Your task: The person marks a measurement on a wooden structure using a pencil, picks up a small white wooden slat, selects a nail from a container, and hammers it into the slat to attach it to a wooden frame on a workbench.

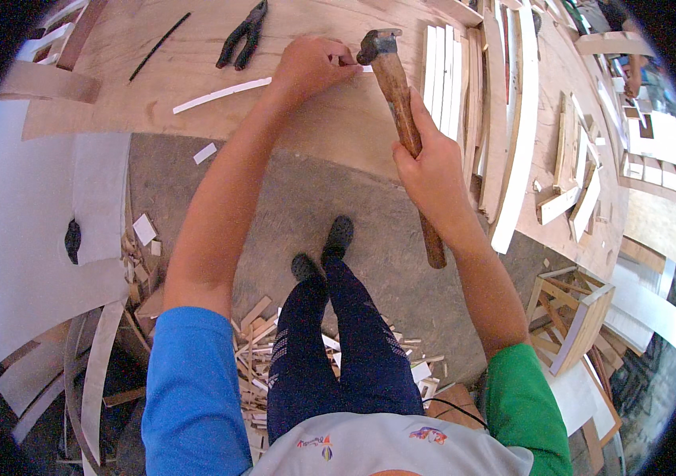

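My right hand point(433, 170) is wrapped around the wooden handle of a hammer point(400, 103), whose dark metal head is raised at the far end. The hammer head is just right of my left hand point(314, 67), which is closed in a pinch over the wooden tabletop point(139, 111). What the pinched fingers hold is too small to make out. A thin white strip point(223, 95) lies on the tabletop and runs beneath my left hand; its short right end shows past the fingers, near the hammer head.
Black-handled pliers point(241, 36) and a thin black rod point(159, 47) lie at the far left of the tabletop. Long white and bare wood strips point(442, 79) are stacked to the right. Wood offcuts point(254, 341) litter the floor around my legs. A small wooden frame point(572, 313) stands at right.
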Tool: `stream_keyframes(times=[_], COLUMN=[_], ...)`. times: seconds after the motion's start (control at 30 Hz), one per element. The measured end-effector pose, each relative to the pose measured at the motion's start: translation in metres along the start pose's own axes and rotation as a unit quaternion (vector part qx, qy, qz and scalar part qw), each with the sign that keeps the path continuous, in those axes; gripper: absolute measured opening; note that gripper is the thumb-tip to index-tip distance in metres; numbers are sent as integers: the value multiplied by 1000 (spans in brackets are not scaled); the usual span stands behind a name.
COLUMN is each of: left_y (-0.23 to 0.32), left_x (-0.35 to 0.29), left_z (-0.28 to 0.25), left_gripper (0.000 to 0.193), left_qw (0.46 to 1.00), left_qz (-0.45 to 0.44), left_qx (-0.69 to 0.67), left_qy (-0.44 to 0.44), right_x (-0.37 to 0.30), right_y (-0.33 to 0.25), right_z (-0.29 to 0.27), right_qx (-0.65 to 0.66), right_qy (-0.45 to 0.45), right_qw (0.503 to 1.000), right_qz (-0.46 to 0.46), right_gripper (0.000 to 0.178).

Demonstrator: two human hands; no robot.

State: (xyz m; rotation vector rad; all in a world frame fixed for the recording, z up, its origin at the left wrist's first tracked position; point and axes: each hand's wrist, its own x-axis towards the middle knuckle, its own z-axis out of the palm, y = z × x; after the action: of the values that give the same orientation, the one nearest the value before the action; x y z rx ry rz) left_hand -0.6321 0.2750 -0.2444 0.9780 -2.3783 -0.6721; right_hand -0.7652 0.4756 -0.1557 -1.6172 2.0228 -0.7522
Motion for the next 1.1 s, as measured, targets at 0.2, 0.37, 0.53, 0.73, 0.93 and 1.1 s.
stream_keyframes(times=[0.2,0.37,0.53,0.73,0.93,1.1], left_y=[-4,-1,-4,-1,-6,-1], left_x=[0,1,2,-4,6,-3], left_z=[2,0,4,-1,4,-1], left_gripper=[26,25,25,28,27,27], left_qw=[1000,1000,1000,1000,1000,1000], left_qz=[8,2,9,-8,22,-9], left_qx=[-3,-19,-18,-21,-3,10], left_qy=[7,7,13,1,5,5], right_x=[0,0,4,4,2,-1], right_y=[-2,-4,-5,-25,0,-14], right_z=[-3,-4,-3,-18,4,-9], right_qx=[0,3,8,30,-17,19], right_qy=[-8,-12,-9,56,33,36], right_qw=[1000,1000,1000,998,998,999], right_qz=[9,-2,3,-22,-43,-8], right_gripper=[70,69,69,68,69,69])
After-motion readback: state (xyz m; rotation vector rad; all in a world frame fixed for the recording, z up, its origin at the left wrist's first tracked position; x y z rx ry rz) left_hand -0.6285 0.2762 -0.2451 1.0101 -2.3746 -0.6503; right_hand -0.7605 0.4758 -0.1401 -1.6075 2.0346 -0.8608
